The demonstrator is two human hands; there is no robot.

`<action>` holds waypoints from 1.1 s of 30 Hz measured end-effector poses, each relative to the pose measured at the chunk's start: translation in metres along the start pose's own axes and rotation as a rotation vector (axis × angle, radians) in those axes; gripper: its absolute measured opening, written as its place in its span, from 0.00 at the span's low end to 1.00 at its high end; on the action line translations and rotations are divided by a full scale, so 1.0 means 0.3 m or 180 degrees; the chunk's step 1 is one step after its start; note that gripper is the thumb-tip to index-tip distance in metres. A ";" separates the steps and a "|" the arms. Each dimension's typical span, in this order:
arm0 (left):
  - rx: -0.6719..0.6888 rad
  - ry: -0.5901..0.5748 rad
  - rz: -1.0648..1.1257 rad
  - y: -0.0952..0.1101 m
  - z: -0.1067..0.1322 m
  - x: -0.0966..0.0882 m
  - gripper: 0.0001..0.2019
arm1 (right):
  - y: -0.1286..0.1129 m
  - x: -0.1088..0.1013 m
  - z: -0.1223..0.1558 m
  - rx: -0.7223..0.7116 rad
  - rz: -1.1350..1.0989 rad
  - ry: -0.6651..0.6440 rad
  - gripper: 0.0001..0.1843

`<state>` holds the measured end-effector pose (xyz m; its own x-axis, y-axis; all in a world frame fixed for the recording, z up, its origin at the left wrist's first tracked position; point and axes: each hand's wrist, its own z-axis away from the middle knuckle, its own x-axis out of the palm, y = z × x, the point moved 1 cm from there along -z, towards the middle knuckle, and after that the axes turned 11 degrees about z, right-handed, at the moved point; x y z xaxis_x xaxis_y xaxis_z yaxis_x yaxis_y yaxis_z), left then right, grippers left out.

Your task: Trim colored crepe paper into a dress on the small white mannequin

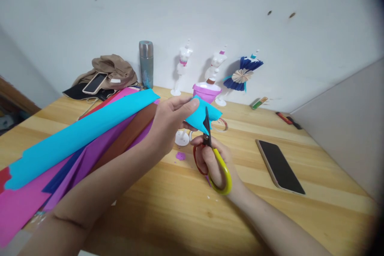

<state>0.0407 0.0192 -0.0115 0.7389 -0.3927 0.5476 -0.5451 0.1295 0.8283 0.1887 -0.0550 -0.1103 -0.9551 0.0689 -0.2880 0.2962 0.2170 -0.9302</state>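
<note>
My left hand (174, 122) pinches a small piece of bright blue paper (196, 114) between thumb and fingers. In my right hand (219, 164) is a pair of scissors (222, 172) with one yellow and one red handle loop. The dark blades stand parted at the paper's lower right edge, one in front of it. Behind the paper is a small mannequin with a purple paper skirt (207, 91); my left hand partly hides its lower part. A purple paper scrap (180, 156) lies on the table below my hands.
Long coloured paper sheets (87, 128) lie at the left, under my left forearm. A phone (280, 166) lies at the right. Along the wall stand a thermos (146, 64), a white mannequin (181, 64) and one dressed in dark blue paper (251, 64). Brown cloth (117, 70) is heaped at the back left.
</note>
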 end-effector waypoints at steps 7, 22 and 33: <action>-0.0316 -0.0060 0.0002 -0.020 0.005 -0.008 0.14 | -0.005 0.009 0.001 -0.0014 -0.0428 -0.0079 0.21; -0.0039 0.0126 -0.0734 0.015 0.017 0.006 0.06 | -0.050 0.005 -0.005 -0.0099 -0.0219 -0.0142 0.28; 0.0002 0.0109 -0.0779 0.012 0.013 0.005 0.05 | -0.041 -0.010 -0.003 -0.0152 -0.0063 -0.0202 0.25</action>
<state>0.0384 0.0156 -0.0081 0.8620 -0.3811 0.3342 -0.3483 0.0337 0.9368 0.1880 -0.0569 -0.0979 -0.9586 0.0025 -0.2849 0.2754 0.2639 -0.9244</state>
